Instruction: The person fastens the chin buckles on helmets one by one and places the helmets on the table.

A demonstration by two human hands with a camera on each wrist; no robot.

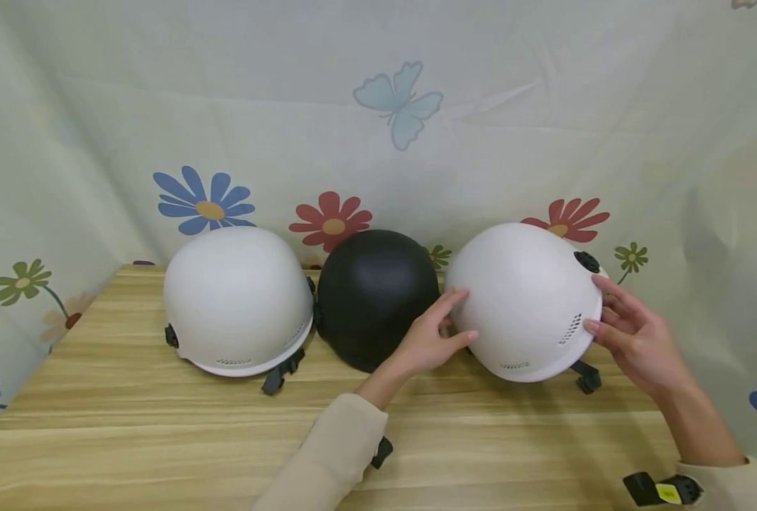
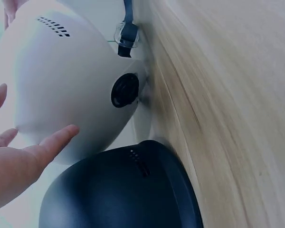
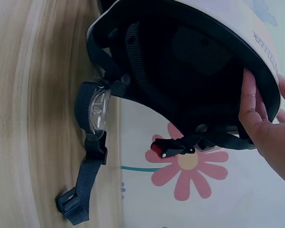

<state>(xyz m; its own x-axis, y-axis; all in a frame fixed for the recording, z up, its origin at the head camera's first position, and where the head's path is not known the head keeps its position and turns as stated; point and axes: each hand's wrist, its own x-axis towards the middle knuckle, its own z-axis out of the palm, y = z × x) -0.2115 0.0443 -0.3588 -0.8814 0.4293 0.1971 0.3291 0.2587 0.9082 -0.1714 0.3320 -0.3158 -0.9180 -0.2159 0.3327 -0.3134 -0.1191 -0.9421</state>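
Sitting at the left of the desk (image 1: 161,440) is a white helmet (image 1: 234,301), dome up, with a dark strap (image 1: 282,372) poking out from under its right side. Next along, just beside it, there's a black helmet (image 1: 375,298), also dome up. Then you get the left hand (image 1: 426,341), reaching across in front of the black one, fingers pretty straight and spread wide at the near-left side of a second white helmet (image 1: 522,305). Can't tell how hard it's pressing, if at all. That helmet's at the right end of the row, tipped so its right side is up off the desk; whether the rest touches down, I can't tell. Far right, the right hand (image 1: 637,341) is pinching its rim, just below a black knob (image 1: 587,262). Buckled straps (image 3: 88,161) dangle underneath.
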